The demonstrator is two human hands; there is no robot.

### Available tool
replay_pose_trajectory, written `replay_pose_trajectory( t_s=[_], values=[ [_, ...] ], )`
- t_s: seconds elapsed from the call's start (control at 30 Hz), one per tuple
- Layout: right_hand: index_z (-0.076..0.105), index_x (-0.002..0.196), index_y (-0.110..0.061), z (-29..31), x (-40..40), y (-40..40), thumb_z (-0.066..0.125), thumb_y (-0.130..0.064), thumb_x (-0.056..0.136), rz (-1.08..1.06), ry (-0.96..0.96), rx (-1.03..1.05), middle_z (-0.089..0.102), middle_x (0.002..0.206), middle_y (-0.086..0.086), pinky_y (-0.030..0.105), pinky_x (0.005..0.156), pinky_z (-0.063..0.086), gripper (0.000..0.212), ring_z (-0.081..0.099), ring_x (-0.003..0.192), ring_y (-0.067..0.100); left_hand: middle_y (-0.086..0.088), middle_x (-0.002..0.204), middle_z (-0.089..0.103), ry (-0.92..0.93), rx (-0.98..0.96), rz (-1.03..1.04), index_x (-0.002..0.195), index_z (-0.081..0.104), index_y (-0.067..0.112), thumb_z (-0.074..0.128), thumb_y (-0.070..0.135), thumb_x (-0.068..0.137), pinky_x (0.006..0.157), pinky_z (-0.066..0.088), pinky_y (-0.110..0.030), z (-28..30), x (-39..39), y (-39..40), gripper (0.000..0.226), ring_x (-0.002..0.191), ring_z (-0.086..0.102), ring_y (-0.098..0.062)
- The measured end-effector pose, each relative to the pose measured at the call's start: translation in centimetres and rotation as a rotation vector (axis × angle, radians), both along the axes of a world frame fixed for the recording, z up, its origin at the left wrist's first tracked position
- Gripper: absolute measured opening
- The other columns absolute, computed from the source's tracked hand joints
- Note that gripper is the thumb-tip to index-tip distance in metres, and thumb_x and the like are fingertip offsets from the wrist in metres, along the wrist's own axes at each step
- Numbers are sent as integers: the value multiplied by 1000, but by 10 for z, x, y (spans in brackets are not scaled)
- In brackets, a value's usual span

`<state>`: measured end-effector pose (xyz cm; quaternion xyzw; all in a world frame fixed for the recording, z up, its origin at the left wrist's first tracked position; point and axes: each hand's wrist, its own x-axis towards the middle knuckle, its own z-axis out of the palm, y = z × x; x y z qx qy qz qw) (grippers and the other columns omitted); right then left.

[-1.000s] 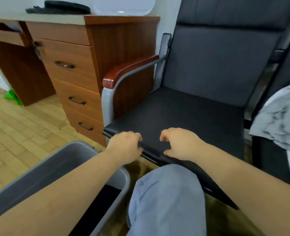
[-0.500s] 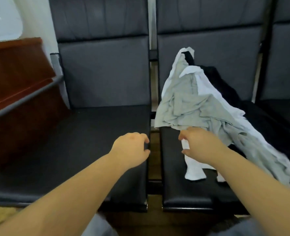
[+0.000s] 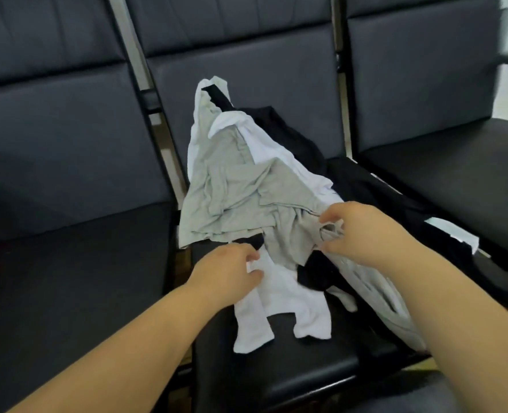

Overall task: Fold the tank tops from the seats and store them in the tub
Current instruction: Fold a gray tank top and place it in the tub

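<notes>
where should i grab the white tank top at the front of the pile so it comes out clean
A judgement: take the white tank top by its two straps, which lie free near the front edge of the middle seat, coming from the front. Its upper part is tucked under the grey top, so pull toward you. The left hand already pinches its upper edge; the right hand has a grip on grey fabric.

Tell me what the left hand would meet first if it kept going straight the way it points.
Most likely the white tank top: the left hand points at it, fingers already at its edge.
</notes>
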<state>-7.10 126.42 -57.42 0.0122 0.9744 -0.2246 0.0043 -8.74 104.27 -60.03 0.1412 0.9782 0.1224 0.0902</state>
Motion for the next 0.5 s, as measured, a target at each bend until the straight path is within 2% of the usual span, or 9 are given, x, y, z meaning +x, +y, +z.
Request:
replay_pose_trajectory(
  t_s=[0.13, 0.23, 0.3, 0.37, 0.43, 0.5],
  values=[
    [59, 122, -25, -10, -6, 15, 74, -34, 78, -61, -17, -42, 56, 124, -4, 32, 91, 46, 47, 55, 109, 17, 6, 129, 57, 12, 64, -19, 129, 56, 24, 58, 42, 92, 95, 42, -25, -4, -20, 36, 42, 117, 53, -14],
    [59, 122, -24, -19, -14, 17, 73, -32, 79, -70, -40, -66, 59, 124, -3, 35, 95, 46, 46, 55, 114, 18, 3, 119, 60, -46, 174, 55, 129, 54, 23, 63, 47, 88, 90, 45, -28, -14, -33, 63, 49, 110, 56, -16],
    [60, 122, -23, -26, -19, 16, 72, -32, 79, -69, -48, -65, 61, 119, -1, 34, 93, 47, 46, 56, 110, 19, -3, 113, 62, -84, 229, 96, 128, 51, 23, 66, 43, 86, 84, 48, -31, -26, -39, 73, 49, 105, 59, -20],
    [58, 122, -23, -30, -24, 15, 72, -33, 79, -81, -52, -75, 61, 117, 0, 33, 91, 48, 46, 57, 108, 19, -9, 109, 62, -101, 272, 123, 124, 50, 21, 69, 37, 85, 74, 43, -30, -37, -43, 78, 46, 102, 58, -24],
    [56, 124, -22, -34, -27, 13, 73, -34, 80, -94, -63, -87, 61, 115, 0, 30, 87, 47, 48, 57, 107, 19, -5, 95, 58, -104, 352, 157, 117, 52, 21, 70, 29, 86, 71, 39, -27, -43, -45, 78, 36, 91, 56, -22],
    [59, 118, -19, -38, -30, 9, 72, -37, 81, -111, -53, -82, 61, 107, 0, 29, 79, 47, 43, 58, 100, 19, 3, 76, 47, -102, 450, 183, 103, 55, 22, 70, 22, 86, 66, 40, -27, -45, -47, 74, 23, 71, 49, -13]
  ],
)
